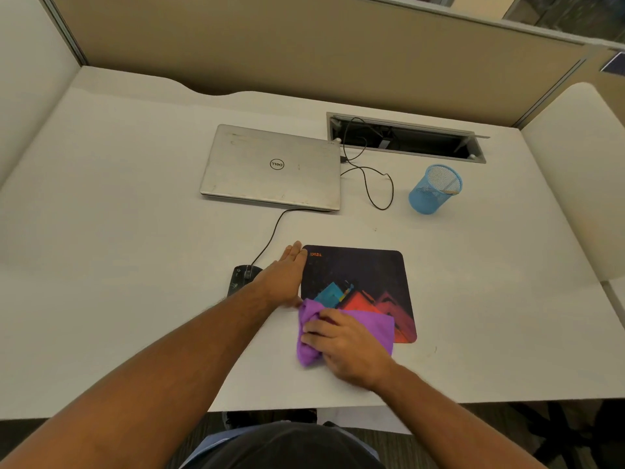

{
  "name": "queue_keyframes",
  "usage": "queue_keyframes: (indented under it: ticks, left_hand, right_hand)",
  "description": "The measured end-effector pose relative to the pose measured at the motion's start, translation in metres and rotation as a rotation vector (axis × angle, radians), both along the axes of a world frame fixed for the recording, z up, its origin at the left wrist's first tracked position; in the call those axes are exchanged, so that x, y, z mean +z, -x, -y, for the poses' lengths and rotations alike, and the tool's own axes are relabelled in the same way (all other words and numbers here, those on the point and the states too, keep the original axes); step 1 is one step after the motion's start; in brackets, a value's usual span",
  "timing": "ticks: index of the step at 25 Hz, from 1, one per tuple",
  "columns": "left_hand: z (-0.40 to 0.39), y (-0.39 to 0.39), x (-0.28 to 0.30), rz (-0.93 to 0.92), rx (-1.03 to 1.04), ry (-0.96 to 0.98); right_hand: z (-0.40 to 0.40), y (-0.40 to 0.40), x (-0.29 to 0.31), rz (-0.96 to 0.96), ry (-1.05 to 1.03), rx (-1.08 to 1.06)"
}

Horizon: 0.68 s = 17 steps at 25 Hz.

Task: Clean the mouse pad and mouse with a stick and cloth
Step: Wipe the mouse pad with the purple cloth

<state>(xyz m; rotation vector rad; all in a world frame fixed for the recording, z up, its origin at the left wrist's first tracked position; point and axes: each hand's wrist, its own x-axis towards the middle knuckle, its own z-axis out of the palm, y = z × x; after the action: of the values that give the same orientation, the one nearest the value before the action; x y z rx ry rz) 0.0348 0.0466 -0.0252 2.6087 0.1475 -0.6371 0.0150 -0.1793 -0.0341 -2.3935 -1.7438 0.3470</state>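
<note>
A dark mouse pad (368, 275) with orange and teal shapes lies flat on the white desk. My left hand (285, 279) rests flat along the pad's left edge, fingers straight and together. My right hand (341, 343) grips a bunched purple cloth (372, 324) that covers the pad's near-left corner. The black wired mouse (238, 279) sits just left of my left hand, partly hidden by my wrist. A thin stick (451, 190) leans inside the blue mesh cup.
A shut silver laptop (270, 167) lies behind the pad, with black cables (372, 184) looping to its right. A blue mesh pen cup (434, 189) stands at the back right. An open cable slot (406, 138) is cut into the desk. The desk's front edge (338, 406) is near.
</note>
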Motion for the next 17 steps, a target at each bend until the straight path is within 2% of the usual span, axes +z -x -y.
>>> queue_keyframes:
  ticks: [2,5,8,13,15,17]
  left_hand:
    - [-0.001,-0.001,0.001,-0.012,-0.016,0.003]
    - [-0.001,-0.001,0.005,-0.034,-0.045,0.018]
    - [-0.001,0.001,0.006,-0.022,-0.037,0.013]
    - [0.000,0.001,0.005,-0.016,-0.014,0.014]
    - [0.001,0.001,0.006,-0.010,-0.013,0.011]
    - [0.002,0.001,0.008,-0.017,-0.018,0.005]
  right_hand:
    - [-0.014,-0.028,0.000,0.013,0.015,0.010]
    - [-0.035,-0.070,0.007,0.054,0.045,-0.188]
    - [-0.053,-0.069,0.009,0.034,0.042,-0.253]
    - [0.002,-0.008,0.012,-0.025,0.032,-0.014]
    - [0.006,-0.022,0.009,-0.017,0.068,0.092]
    - [-0.013,-0.053,0.008,0.045,0.090,0.032]
